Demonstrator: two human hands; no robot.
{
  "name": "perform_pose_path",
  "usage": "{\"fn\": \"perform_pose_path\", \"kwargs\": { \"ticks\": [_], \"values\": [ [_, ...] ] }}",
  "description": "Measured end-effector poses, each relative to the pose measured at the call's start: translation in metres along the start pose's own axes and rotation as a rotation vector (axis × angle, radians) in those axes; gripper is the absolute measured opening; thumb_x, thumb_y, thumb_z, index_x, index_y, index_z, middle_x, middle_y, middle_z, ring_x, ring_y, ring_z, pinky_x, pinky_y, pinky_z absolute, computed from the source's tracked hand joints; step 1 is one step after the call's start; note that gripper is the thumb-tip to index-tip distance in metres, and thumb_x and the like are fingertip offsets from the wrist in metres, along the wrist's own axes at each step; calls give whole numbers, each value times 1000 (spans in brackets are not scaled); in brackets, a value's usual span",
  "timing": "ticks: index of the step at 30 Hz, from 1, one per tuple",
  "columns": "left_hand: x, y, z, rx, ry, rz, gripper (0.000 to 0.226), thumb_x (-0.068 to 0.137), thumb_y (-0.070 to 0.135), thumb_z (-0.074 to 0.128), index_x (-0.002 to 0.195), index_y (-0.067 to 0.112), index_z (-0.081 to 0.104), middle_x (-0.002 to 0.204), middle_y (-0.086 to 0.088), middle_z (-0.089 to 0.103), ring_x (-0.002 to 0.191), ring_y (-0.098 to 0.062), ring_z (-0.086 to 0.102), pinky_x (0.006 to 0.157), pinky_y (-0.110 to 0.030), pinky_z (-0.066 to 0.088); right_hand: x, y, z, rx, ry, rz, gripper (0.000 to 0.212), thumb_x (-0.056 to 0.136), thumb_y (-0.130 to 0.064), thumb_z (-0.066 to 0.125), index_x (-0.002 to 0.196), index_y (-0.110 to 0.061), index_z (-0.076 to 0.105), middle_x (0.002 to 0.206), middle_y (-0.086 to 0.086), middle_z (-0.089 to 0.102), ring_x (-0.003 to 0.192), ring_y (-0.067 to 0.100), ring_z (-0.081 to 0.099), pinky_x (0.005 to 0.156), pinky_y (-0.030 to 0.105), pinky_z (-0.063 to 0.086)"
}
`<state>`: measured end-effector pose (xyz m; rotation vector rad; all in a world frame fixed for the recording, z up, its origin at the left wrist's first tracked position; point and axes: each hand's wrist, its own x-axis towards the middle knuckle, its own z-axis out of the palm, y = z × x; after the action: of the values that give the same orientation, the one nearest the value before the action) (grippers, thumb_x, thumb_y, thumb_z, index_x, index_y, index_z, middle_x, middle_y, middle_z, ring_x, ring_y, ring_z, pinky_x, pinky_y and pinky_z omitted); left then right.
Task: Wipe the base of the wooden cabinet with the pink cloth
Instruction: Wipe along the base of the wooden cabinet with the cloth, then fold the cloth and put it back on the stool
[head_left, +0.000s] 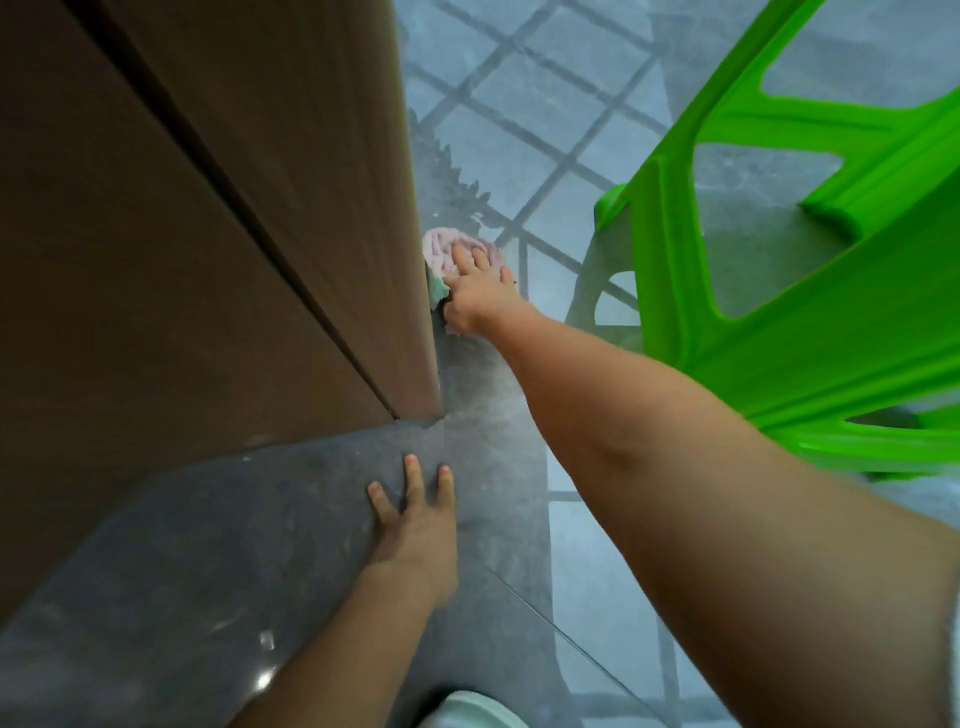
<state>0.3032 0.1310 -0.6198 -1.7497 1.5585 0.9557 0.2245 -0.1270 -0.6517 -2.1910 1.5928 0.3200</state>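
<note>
The brown wooden cabinet (208, 234) fills the left of the head view, with a dark seam running down its face. At its foot, my right hand (475, 291) presses the pink cloth (447, 249) against the cabinet's bottom edge on the floor; a green patch of the cloth shows beside my thumb. My arm reaches in from the lower right. My left hand (415, 525) lies flat on the dark grey floor in front of the cabinet's corner, fingers spread and holding nothing.
A bright green plastic chair (779, 260) stands close on the right, its legs near my right arm. The floor (545, 145) is grey tile with dark grout lines. A pale rounded object (467, 709) shows at the bottom edge.
</note>
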Motion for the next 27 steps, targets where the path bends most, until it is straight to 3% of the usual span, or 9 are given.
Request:
{"fn": "perform_pose_path", "kwargs": {
  "ticks": [5, 9, 15, 18, 19, 21, 23, 25, 27],
  "values": [
    [-3, 4, -14, -40, -34, -14, 95, 94, 15, 55, 161, 25, -12, 167, -10, -29, 151, -57, -10, 121, -60, 14, -88, 0, 36, -8, 8, -106, 62, 93, -32, 45, 151, -22, 28, 165, 11, -3, 150, 34, -8, 119, 59, 1],
    [-10, 1, -5, -85, -15, -1, 99, 91, 22, 58, 161, 27, -10, 166, -7, -31, 149, -56, -18, 126, -56, 0, -175, 8, 79, -15, -45, -219, 53, 94, -33, 45, 145, -31, 36, 165, 12, -2, 150, 34, -7, 119, 58, 4],
    [-5, -2, 4, -107, 152, 110, 94, 81, 48, 63, 159, 16, 21, 171, -7, 12, 159, -26, -1, 119, -61, -22, -224, -7, 94, 41, -110, -166, 71, 88, -37, 51, 152, -37, 18, 165, 9, -5, 150, 31, -10, 118, 56, -1],
    [-9, -8, 12, -325, 250, 134, 103, 73, 67, 60, 159, 25, 23, 171, -7, 17, 159, -29, -3, 117, -53, -29, -232, -20, 66, 222, -151, -146, 67, 82, -39, 61, 145, -33, 39, 164, 9, 11, 151, 30, 1, 119, 49, 9],
    [-12, -9, 15, -400, 318, 135, 99, 69, 68, 60, 155, 24, 35, 167, -7, 30, 158, -29, 8, 121, -51, -23, -235, -21, 56, 324, -155, -146, 55, 82, -37, 64, 135, -28, 53, 159, 10, 26, 149, 29, 13, 117, 39, 17],
    [-18, -11, 22, -652, 469, 89, 80, 62, 62, 65, 127, 16, 62, 144, -14, 59, 142, -33, 41, 125, -47, 18, -244, -20, 42, 636, -233, -48, 31, 86, -28, 64, 115, -22, 69, 134, 3, 56, 132, 22, 43, 98, 25, 33],
    [-26, -11, 29, -953, 612, 31, 41, 67, 46, 80, 90, 16, 65, 110, -16, 72, 107, -35, 63, 90, -41, 50, -254, -15, 35, 1022, -372, 126, 26, 89, -19, 61, 114, -21, 70, 110, 1, 68, 105, 21, 62, 84, 28, 51],
    [-33, -10, 36, -1255, 602, 8, 26, 77, 31, 81, 74, 20, 58, 80, -3, 72, 79, -26, 64, 67, -32, 53, -265, -13, 37, 1365, -395, 306, 31, 89, -8, 58, 119, -17, 65, 94, 12, 69, 80, 27, 67, 71, 39, 61],
    [-42, -8, 33, -1678, 482, -14, 11, 86, 16, 75, 86, 20, 64, 80, 2, 72, 77, -19, 65, 62, -24, 54, -275, -11, 43, 1481, -250, 468, 39, 87, -2, 60, 124, -15, 58, 80, 11, 62, 64, 22, 60, 59, 33, 58]
  ]
}}
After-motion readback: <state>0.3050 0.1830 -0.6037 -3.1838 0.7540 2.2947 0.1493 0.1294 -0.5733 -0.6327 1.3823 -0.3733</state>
